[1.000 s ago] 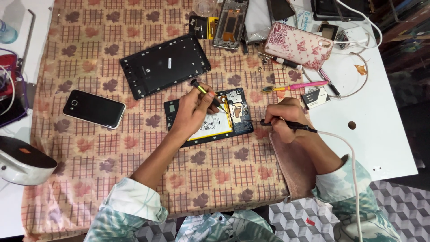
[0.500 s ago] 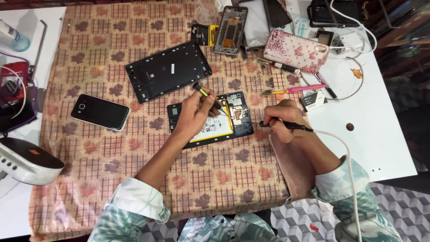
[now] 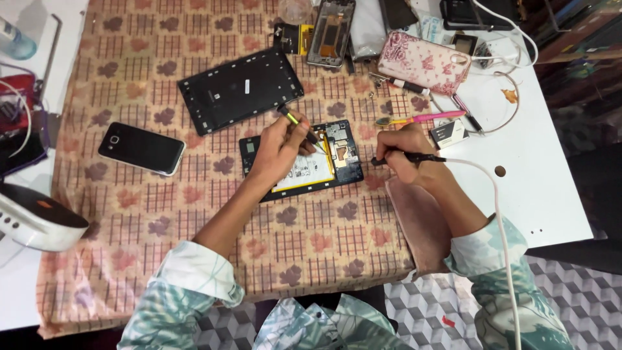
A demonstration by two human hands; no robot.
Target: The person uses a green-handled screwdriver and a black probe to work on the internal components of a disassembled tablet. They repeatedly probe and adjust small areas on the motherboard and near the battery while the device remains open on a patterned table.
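Note:
An opened tablet lies on the patterned cloth, its white battery and circuit board exposed. My left hand rests on it, shut on a tool with a yellow and black handle whose tip points at the board. My right hand sits just right of the tablet, shut on a thin black soldering pen with a white cable trailing toward me. The pen's tip points left at the tablet's right edge.
A black back cover lies behind the tablet. A black phone sits to the left, a pink floral pouch and phone frames at the back. A white device is at far left. Pink tool lies nearby.
Both hands stay on their tools over the tablet with hardly any movement. The camera view has shifted slightly, so everything sits a little further right in the picture.

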